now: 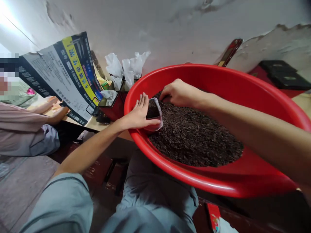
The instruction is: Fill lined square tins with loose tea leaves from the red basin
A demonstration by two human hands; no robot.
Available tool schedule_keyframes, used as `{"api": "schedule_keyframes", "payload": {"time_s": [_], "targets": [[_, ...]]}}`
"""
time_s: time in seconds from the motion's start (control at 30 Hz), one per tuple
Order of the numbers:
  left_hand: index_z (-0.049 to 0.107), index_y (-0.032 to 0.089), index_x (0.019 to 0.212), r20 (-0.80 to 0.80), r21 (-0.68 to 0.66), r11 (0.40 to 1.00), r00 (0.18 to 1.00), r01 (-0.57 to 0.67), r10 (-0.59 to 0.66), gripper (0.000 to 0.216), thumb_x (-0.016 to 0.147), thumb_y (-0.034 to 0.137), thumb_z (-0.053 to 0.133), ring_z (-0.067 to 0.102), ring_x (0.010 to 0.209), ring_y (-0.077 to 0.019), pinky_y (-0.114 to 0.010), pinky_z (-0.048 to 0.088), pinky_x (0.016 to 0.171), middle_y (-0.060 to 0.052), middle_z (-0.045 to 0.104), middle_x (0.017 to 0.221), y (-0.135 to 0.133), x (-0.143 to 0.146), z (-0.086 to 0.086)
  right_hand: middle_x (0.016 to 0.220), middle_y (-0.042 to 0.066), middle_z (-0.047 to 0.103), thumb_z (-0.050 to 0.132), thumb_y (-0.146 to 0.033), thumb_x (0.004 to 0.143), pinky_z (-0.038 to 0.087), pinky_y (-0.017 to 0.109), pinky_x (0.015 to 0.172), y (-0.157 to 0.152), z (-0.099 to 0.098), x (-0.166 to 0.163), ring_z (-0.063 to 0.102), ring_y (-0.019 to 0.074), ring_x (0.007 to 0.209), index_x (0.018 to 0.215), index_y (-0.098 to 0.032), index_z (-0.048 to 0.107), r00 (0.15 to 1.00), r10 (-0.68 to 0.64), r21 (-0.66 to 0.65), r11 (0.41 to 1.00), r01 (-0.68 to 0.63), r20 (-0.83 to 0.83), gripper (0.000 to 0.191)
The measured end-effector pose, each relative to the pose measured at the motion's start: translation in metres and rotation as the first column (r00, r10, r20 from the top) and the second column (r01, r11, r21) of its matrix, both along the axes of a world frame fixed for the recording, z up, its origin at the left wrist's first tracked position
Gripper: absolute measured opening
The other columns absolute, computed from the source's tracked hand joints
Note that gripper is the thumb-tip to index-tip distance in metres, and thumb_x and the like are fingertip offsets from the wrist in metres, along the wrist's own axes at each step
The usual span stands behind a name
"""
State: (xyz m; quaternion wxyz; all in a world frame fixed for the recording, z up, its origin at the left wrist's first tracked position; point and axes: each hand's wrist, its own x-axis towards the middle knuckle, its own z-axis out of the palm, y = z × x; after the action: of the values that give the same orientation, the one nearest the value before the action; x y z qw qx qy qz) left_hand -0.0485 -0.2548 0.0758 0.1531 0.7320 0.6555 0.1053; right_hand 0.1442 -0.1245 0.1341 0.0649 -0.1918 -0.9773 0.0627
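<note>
A large red plastic basin (194, 181) holds a heap of dark, dried leaves (194, 139) that look like loose tea. Just inside its left rim, my left hand (139, 116) grips a small box with a clear plastic liner (160, 111), thumb on the near side and fingers along the far side. Dark leaves show inside the box's opening. Right of the box, over the heap, my right hand (176, 92) has its fingers curled down and closed; whatever they hold is hidden.
Boxes with white plastic liners (114, 69) stand left of the basin. A printed cardboard panel (65, 74) leans beyond them, with another person's arm (52, 111) at the table there. Black trays (283, 74) lie at the right, by the wall.
</note>
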Motion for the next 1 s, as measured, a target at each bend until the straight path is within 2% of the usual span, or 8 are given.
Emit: {"api": "schedule_keyframes", "payload": {"time_s": [0.1,0.23,0.4,0.6,0.77,0.9,0.93,1.0], "targets": [[-0.007,0.004,0.167,0.037,0.080,0.997,0.999,-0.023,0.020,0.129,0.084,0.068,0.068,-0.009,0.163,-0.0388,-0.053,0.007,0.133,-0.029,-0.012,0.173,-0.007,-0.017,0.001,0.104,0.007,0.081,0.055,-0.009,0.085,0.056,0.034,0.097,0.000,0.014,-0.032,0.074,0.0207,0.098,0.106,-0.019,0.083,0.999,0.033,0.010,0.999,-0.033,-0.022,0.037],[0.003,-0.004,0.165,-0.054,0.098,0.995,0.998,-0.013,0.018,0.131,0.078,0.061,0.076,-0.009,0.162,-0.0439,-0.056,0.005,0.133,-0.034,-0.005,0.172,-0.011,-0.032,-0.012,0.104,0.010,0.080,0.060,-0.008,0.081,0.057,0.035,0.096,0.010,0.014,-0.055,0.074,0.0223,0.097,0.100,-0.016,0.084,0.995,0.053,0.062,0.996,-0.059,0.086,0.031],[0.009,-0.002,0.166,-0.068,0.140,0.990,0.998,-0.004,0.014,0.124,0.080,0.058,0.076,-0.002,0.163,-0.0455,-0.057,0.006,0.133,-0.032,0.000,0.173,-0.013,-0.030,-0.022,0.108,0.009,0.081,0.061,-0.009,0.084,0.056,0.036,0.100,0.017,0.015,-0.064,0.074,0.0231,0.102,0.102,-0.019,0.084,0.989,0.039,0.086,0.995,-0.052,0.143,0.030],[0.011,-0.005,0.166,-0.182,0.082,0.996,0.983,0.017,-0.002,0.119,0.086,0.065,0.066,0.003,0.163,-0.0458,-0.057,0.008,0.132,-0.032,0.006,0.173,-0.012,-0.027,-0.013,0.105,0.004,0.082,0.064,-0.012,0.084,0.057,0.036,0.097,0.015,0.017,-0.062,0.076,0.0218,0.096,0.110,-0.021,0.083,1.000,0.025,0.025,0.999,-0.025,-0.016,0.033],[0.005,-0.005,0.167,-0.248,0.043,0.991,0.962,0.131,-0.116,0.123,0.089,0.079,0.050,-0.008,0.162,-0.0444,-0.062,0.003,0.131,-0.029,0.000,0.174,0.015,-0.001,-0.002,0.107,0.002,0.082,0.062,-0.019,0.085,0.058,0.038,0.097,0.014,0.014,-0.027,0.076,0.0235,0.098,0.113,-0.026,0.082,0.994,0.023,0.062,0.998,-0.017,-0.110,0.036],[0.007,-0.008,0.166,-0.250,-0.207,0.967,0.947,0.149,-0.200,0.119,0.092,0.076,0.046,-0.002,0.164,-0.0384,-0.051,0.007,0.134,-0.027,0.001,0.174,0.033,0.023,0.011,0.109,0.003,0.081,0.060,-0.025,0.087,0.059,0.041,0.099,0.022,-0.002,0.030,0.077,0.0255,0.098,0.112,-0.026,0.082,0.995,-0.056,0.085,0.994,0.063,-0.083,0.034],[0.006,-0.008,0.166,-0.223,-0.222,0.969,0.962,0.108,-0.159,0.116,0.094,0.076,0.042,-0.001,0.164,-0.0379,-0.050,0.009,0.134,-0.027,-0.001,0.174,0.035,0.027,0.014,0.109,0.004,0.081,0.059,-0.027,0.088,0.059,0.041,0.098,0.025,-0.008,0.046,0.077,0.0262,0.099,0.113,-0.025,0.082,0.994,-0.089,0.087,0.992,0.093,-0.056,0.034],[0.004,-0.005,0.167,-0.164,-0.168,0.983,0.986,-0.069,0.041,0.110,0.097,0.076,0.032,-0.002,0.164,-0.0407,-0.056,0.015,0.132,-0.026,-0.006,0.174,0.036,0.032,0.019,0.111,0.006,0.081,0.058,-0.031,0.089,0.060,0.043,0.096,0.032,-0.023,0.075,0.076,0.0278,0.100,0.114,-0.024,0.082,0.986,-0.165,0.089,0.982,0.164,0.006,0.035]]}}
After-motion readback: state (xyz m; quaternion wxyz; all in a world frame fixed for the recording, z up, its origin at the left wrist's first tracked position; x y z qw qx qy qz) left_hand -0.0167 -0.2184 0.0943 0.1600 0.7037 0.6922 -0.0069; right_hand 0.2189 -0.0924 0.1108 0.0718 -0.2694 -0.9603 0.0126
